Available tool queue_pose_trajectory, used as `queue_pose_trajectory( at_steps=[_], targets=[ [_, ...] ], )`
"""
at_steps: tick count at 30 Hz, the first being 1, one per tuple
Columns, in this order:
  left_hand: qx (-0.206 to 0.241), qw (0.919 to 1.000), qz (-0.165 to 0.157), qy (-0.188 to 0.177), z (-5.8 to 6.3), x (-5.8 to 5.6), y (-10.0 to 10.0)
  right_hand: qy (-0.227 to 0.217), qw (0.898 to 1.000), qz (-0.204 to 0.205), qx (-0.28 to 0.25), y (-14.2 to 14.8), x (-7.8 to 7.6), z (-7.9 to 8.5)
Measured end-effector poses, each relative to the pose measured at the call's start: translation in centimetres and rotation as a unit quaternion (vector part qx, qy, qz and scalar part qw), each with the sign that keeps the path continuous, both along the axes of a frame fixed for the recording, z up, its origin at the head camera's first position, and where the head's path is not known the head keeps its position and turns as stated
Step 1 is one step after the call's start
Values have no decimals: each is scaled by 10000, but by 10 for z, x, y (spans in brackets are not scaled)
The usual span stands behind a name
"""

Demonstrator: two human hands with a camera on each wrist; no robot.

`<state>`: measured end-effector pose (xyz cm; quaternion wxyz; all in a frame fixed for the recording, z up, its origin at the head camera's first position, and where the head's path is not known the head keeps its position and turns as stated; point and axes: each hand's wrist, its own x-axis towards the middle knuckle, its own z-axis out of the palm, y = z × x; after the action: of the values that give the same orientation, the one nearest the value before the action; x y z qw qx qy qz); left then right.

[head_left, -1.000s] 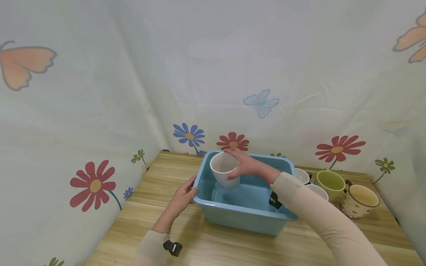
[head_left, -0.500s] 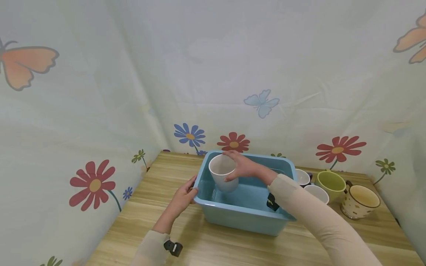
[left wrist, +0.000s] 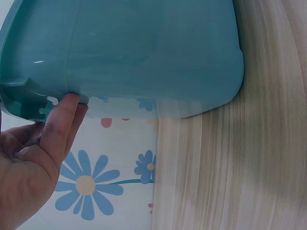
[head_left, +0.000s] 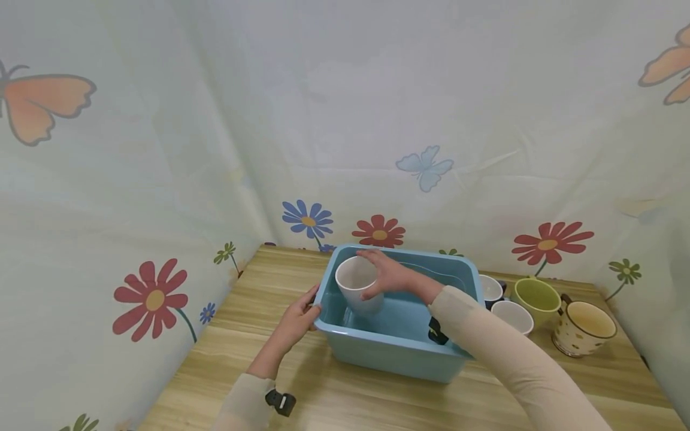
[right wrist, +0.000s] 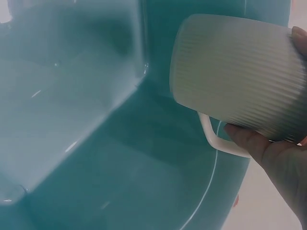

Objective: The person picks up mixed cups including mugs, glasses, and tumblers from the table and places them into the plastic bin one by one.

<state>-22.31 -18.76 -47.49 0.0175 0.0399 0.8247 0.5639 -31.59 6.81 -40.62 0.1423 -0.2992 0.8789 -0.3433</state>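
Observation:
A blue plastic basin (head_left: 393, 359) stands on the wooden table. My right hand (head_left: 392, 275) grips a white ribbed mug (right wrist: 240, 72) by its sides, near the rim, and holds it inside the left part of the basin. In the right wrist view the mug's handle (right wrist: 213, 136) shows beside the fingers; whether its base touches the basin floor I cannot tell. My left hand (head_left: 293, 320) holds the basin's left rim, thumb on top. From the left wrist view, its fingers (left wrist: 61, 122) curl up under that rim.
Right of the basin stand several mugs: a green one (head_left: 536, 299), a cream spotted one (head_left: 579, 335) and two white ones, the nearer white mug (head_left: 512, 316) close to the basin wall. A flowered cloth (head_left: 345, 120) hangs behind the wooden table (head_left: 269, 269).
My right hand has lowered the white mug deeper into the basin and slightly to the left. The left hand keeps its hold on the rim.

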Motion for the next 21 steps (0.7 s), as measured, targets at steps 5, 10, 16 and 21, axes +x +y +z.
queue_pose_trajectory(
  at_steps=[5, 10, 16, 21],
  targets=[
    [28, 10000, -32, 33, 0, 1, 0, -53, 9999, 3, 85, -3, 1, -4],
    [48, 10000, -77, 19, -1, 1, -1, -123, 9999, 35, 104, -6, 0, -9],
    [38, 10000, -33, -12, -2, -2, -1, -212, 9997, -14, 93, -8, 1, -13],
    [69, 10000, -7, -34, -4, -2, -1, -233, 9997, 8, 110, -10, 0, -20]
  ],
)
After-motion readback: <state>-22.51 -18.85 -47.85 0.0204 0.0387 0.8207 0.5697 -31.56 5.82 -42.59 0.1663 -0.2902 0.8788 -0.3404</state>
